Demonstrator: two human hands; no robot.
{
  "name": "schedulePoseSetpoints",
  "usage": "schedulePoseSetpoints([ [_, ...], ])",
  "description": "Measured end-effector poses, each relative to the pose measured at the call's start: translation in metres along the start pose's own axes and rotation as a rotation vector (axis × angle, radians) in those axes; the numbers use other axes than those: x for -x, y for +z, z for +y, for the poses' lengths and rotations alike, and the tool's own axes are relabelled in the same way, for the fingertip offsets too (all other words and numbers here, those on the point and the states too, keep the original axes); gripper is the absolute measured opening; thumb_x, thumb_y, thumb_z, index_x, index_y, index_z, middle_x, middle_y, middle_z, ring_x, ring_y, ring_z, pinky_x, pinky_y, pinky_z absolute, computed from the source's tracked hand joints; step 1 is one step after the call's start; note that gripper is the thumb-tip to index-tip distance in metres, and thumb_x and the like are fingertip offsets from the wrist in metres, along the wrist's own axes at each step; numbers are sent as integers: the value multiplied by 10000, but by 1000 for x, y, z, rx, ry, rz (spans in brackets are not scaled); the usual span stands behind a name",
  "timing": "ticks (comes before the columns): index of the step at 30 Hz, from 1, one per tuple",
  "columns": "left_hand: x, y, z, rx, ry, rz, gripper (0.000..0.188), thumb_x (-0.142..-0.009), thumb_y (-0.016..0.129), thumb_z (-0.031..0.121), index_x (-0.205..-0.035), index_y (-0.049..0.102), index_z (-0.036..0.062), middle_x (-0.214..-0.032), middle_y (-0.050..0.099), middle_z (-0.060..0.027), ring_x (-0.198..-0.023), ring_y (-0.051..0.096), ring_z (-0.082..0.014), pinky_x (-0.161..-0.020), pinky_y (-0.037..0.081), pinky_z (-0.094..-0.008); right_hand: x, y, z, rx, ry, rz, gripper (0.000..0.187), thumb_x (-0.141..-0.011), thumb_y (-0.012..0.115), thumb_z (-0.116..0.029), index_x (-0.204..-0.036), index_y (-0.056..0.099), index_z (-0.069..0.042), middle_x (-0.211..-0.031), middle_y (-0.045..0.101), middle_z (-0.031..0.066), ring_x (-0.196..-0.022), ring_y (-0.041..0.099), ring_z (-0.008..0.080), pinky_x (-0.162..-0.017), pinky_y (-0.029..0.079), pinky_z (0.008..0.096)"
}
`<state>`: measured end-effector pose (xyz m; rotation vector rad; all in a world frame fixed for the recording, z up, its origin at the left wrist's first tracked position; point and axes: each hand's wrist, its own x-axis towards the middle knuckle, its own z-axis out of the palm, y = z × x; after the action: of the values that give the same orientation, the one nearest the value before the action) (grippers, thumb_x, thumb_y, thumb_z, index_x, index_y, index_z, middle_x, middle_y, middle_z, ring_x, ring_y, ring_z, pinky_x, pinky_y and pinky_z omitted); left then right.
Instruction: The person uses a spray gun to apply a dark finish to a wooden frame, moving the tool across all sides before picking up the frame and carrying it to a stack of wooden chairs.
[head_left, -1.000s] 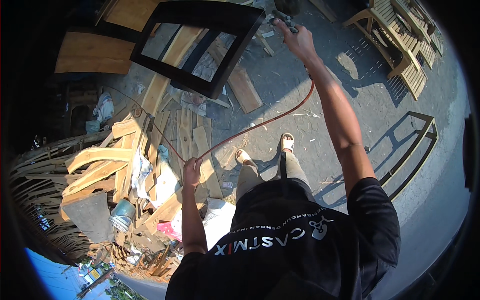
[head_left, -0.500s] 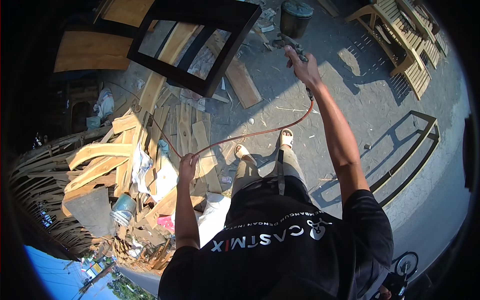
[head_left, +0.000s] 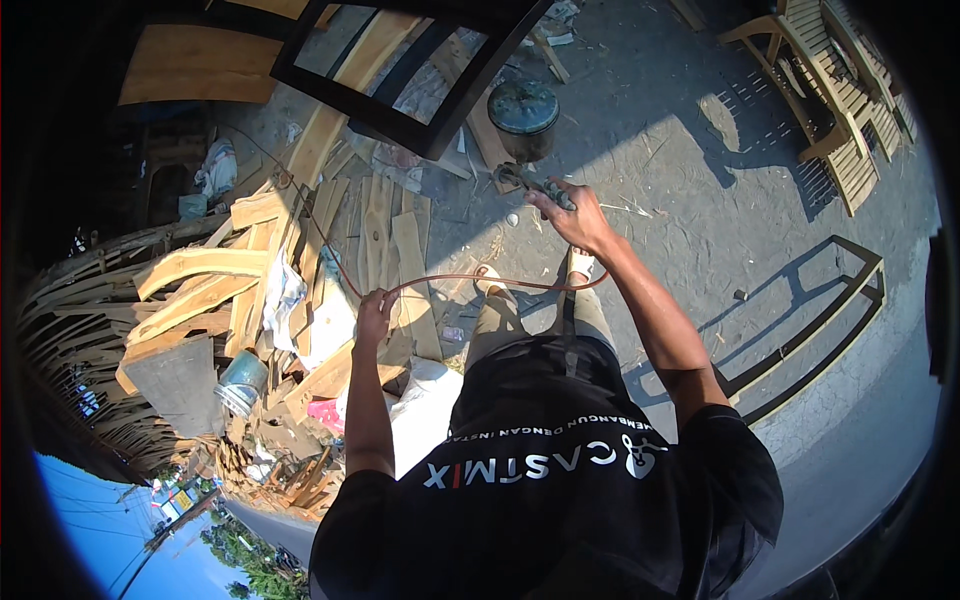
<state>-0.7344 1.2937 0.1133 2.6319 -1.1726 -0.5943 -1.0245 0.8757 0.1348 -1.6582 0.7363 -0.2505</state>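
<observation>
Right hand [head_left: 583,222] wrapped around spray gun [head_left: 535,185], gun's front jutting past fingers, leftward; left hand [head_left: 373,315] curled around red hose [head_left: 530,286], which runs slack between hands. Lidded bucket [head_left: 524,108] beyond gun; dark frame [head_left: 475,95] farther left.

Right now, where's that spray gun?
In the head view, the spray gun is just right of the upper centre, held in the right hand, just below the dark bucket in the picture.
</observation>
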Motion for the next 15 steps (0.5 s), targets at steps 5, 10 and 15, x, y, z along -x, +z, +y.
schedulePoseSetpoints([
  [5,3,1,-5,-17,-1,-2,319,-1014,652,296,-924,638,-10,-836,643,-228,-818,624,-412,-747,479,-491,-2,3,2,-60,16,16,533,-961,678,-495,-1106,746,14,-711,690,136,-648,644,228,-676,524,420],
  [10,5,5,-5,-60,24,-26,302,-1034,624,298,-948,639,9,-856,652,-217,-818,651,-389,-728,492,-461,-40,-37,-2,-177,82,252,594,-963,670,-554,-1069,744,25,-710,671,109,-681,634,181,-669,514,385],
  [15,-12,2,11,-14,28,-47,304,-1034,615,277,-954,629,-16,-884,648,-225,-859,627,-414,-770,484,-480,-105,-114,3,-212,111,514,672,-916,687,-632,-941,736,38,-730,684,121,-716,648,187,-704,521,376],
])
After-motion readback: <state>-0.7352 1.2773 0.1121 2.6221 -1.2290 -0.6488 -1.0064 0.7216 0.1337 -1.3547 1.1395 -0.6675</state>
